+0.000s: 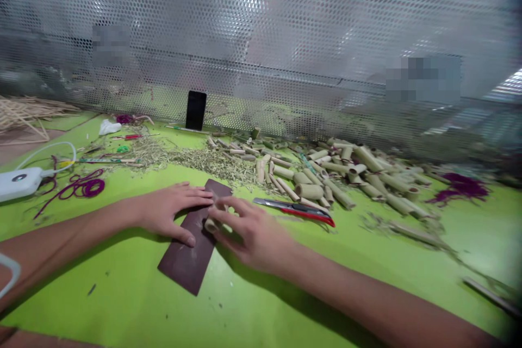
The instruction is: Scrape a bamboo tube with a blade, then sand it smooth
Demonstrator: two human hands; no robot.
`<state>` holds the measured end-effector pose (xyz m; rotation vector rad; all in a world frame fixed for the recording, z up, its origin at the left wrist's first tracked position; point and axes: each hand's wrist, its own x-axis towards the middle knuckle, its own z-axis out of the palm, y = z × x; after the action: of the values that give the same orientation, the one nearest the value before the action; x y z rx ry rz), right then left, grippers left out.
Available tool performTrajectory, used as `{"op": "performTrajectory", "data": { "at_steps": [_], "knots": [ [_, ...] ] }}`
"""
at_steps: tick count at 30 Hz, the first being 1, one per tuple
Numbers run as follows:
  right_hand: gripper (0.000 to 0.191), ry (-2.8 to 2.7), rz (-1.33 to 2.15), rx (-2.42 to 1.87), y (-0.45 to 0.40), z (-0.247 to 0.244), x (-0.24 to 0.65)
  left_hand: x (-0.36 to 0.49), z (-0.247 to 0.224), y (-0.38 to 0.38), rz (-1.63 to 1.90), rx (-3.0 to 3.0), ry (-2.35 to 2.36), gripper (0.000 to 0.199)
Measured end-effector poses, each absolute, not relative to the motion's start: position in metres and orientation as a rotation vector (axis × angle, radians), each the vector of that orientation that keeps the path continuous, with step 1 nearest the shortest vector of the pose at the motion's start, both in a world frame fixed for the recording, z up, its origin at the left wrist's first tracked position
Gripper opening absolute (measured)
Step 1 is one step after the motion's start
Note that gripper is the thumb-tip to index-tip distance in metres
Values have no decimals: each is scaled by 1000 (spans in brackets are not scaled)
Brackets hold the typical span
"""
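Observation:
A dark brown sheet, apparently sandpaper (188,263), lies slanted on the green table. My left hand (173,211) rests flat across its left edge, fingers spread and holding nothing. At the sheet's right side, my right hand (250,231) has its fingers curled round a short pale bamboo piece (211,225), held against the sheet's surface. Its far side is hidden by my fingers. Just beyond my right hand lies a red and black utility knife (299,210) with its blade out.
Cut bamboo tubes (309,191) are piled at the back right, beside shavings (207,162). A phone (196,111) stands against the perforated metal screen (244,54). Purple string (93,187) and a white device with a cable (18,184) lie left.

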<state>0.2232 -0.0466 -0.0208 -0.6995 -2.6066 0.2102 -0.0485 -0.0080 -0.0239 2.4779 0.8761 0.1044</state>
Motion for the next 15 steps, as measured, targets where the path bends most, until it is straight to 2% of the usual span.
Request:
{"op": "performTrajectory", "data": {
  "at_steps": [4,9,13,15],
  "knots": [
    [34,-2634,259,-479,-49,-20,222,-49,-25,-8,125,2487,865,99],
    [31,-2645,241,-701,-47,-19,223,-50,-26,-8,147,2497,850,101],
    [34,-2675,292,-497,-52,-19,222,-49,-24,-9,136,2516,856,96],
    [35,-2673,317,-525,-50,-19,224,-49,-23,-9,125,2522,876,96]
  ]
}}
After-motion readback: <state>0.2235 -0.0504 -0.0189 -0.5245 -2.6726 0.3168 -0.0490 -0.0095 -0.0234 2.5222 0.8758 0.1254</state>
